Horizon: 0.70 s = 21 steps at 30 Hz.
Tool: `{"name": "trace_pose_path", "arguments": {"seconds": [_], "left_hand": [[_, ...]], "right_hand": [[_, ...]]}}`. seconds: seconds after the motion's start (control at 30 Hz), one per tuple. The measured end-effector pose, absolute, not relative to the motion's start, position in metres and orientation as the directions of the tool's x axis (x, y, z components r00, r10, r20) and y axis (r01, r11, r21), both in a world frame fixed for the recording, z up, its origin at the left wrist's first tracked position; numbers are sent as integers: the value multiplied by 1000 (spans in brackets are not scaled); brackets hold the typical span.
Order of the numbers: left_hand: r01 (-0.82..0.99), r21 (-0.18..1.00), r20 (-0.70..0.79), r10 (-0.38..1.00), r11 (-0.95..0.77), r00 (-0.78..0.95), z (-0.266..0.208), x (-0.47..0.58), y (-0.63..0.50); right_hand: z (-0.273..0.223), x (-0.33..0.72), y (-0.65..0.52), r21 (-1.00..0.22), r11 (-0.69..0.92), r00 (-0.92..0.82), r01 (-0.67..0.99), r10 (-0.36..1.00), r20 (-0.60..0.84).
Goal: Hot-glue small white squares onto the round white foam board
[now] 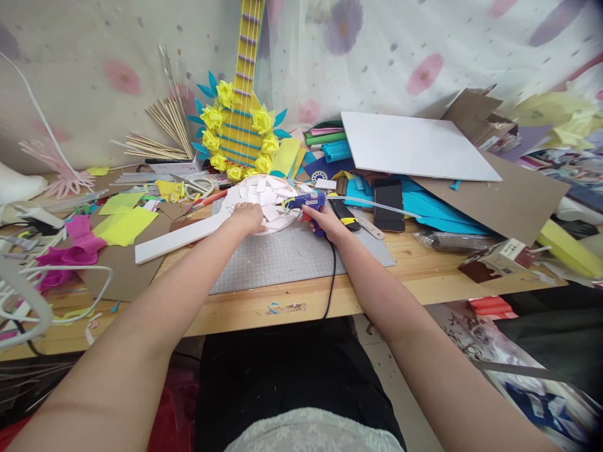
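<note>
My right hand [326, 221] is wrapped round the handle of a blue glue gun [301, 200], its nozzle pointing left over a heap of white pieces. A long clear glue stick [372, 204] sticks out of the gun's back. The white pieces [264, 190] are small and flat, and lie on a round white shape. From its left side a long white strip [179, 238] reaches toward the lower left. My left hand [249, 217] rests where strip and round shape meet, its fingers curled down. What lies under those fingertips is hidden.
A grey cutting mat [277, 257] lies beneath the work. Behind stands a yellow flower-trimmed guitar model [240, 135]. Right of the gun are a utility knife [346, 216], a phone [389, 204] and a white board [414, 145]. Scissors [198, 186] and yellow sheets [125, 226] lie left.
</note>
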<state>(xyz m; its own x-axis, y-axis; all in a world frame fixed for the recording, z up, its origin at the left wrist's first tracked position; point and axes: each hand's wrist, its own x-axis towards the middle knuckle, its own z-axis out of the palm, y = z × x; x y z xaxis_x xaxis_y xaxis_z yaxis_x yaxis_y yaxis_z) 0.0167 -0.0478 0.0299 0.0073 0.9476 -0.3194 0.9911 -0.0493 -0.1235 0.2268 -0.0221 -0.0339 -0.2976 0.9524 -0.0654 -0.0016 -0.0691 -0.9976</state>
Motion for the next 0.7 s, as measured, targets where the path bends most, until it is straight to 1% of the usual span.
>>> {"name": "trace_pose_path", "arguments": {"seconds": [0.1, 0.7], "left_hand": [[986, -161, -309, 951, -32, -20, 30, 17, -48], [974, -222, -321, 947, -55, -19, 32, 20, -53]], "right_hand": [[-34, 227, -22, -997, -72, -295, -2, 953, -68], [-34, 227, -22, -998, -59, -308, 5, 950, -58]]}}
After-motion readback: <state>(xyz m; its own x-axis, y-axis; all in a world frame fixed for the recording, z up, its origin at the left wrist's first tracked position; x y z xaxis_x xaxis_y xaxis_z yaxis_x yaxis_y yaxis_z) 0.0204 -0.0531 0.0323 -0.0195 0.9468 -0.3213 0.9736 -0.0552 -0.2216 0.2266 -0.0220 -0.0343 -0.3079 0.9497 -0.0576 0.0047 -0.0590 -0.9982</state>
